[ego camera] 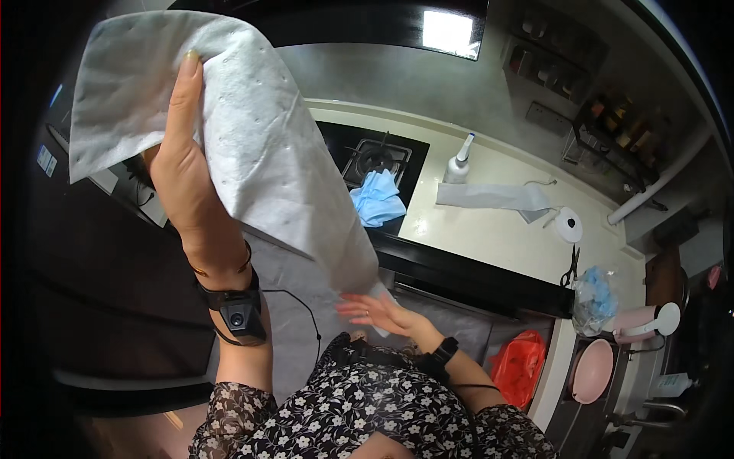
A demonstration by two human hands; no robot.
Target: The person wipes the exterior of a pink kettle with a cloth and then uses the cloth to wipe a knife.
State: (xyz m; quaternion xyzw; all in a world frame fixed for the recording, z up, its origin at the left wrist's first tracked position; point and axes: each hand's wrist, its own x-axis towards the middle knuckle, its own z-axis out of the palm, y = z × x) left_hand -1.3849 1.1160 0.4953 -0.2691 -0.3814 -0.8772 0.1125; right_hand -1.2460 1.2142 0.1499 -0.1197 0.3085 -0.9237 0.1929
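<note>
My left hand (189, 166) is raised at the left and grips a large white non-woven sheet (258, 132), its thumb pressed flat on the near face. The sheet is dotted with small dimples and hangs slantwise down toward my right hand (375, 314). That hand is beside the sheet's lower end, its fingers stretched out, and part of the sheet shows behind it; whether the two touch is unclear. On the black gas hob (416, 166), behind the sheet, a crumpled light blue cloth (378, 198) lies against the burner grate (395, 155).
The pale countertop (441, 229) holds a spray bottle (457, 166), a grey-white strip (487, 196), a white roll (569, 225) and black scissors (571, 267). Farther right are a clear bag with blue material (596, 298), a pink basin (593, 370) and a faucet (648, 421). A red bag (519, 367) sits lower.
</note>
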